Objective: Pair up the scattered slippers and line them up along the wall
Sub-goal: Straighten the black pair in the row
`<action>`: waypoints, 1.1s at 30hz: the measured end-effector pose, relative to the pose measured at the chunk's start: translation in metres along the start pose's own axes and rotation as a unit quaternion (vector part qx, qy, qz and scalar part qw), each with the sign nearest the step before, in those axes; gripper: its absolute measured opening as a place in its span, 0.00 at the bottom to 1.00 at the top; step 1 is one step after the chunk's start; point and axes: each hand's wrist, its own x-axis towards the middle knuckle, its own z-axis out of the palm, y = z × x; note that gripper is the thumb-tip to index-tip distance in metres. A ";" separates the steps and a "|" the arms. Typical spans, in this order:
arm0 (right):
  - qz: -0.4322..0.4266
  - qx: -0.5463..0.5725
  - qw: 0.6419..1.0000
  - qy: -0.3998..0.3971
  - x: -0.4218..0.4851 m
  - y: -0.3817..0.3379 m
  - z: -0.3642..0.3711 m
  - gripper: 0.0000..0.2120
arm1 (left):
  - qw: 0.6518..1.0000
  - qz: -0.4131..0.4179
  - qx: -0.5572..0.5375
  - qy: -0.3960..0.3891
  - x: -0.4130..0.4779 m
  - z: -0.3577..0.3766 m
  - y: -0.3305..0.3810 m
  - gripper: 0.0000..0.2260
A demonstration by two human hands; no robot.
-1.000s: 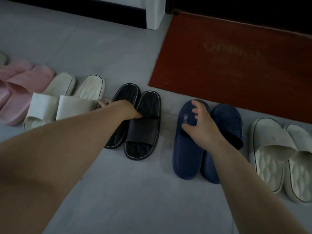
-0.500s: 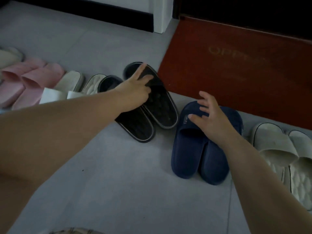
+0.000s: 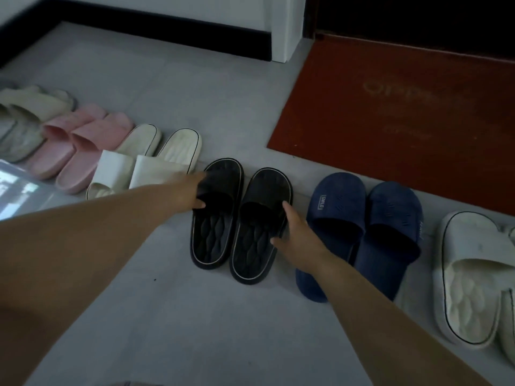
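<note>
I see bare gray floor (image 3: 195, 316) near me, with lots of room. The red mat (image 3: 390, 121) edge lies just past the slippers on the far right. My left hand (image 3: 192, 195) grips the strap of the left black slipper (image 3: 214, 218). My right hand (image 3: 298, 238) is open, fingers touching the outer side of the right black slipper (image 3: 259, 227). The black pair sits side by side, between the white pair (image 3: 145, 165) and the blue pair (image 3: 362, 232).
</note>
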 end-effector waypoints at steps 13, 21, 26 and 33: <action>0.083 0.124 0.984 0.098 0.036 -0.018 0.016 0.34 | 0.975 -0.019 -0.187 0.122 0.052 0.015 0.008 0.21; 0.123 -0.071 0.989 0.036 0.035 -0.046 -0.011 0.32 | 0.919 0.055 -0.295 0.257 0.069 0.033 0.014 0.18; 0.208 -0.033 0.977 -0.039 0.046 -0.071 -0.030 0.32 | 0.920 -0.018 -0.305 0.247 0.051 0.030 0.020 0.18; 0.252 -0.175 0.941 -0.144 0.067 -0.081 -0.035 0.37 | 0.962 0.017 -0.235 0.139 0.060 0.010 0.014 0.19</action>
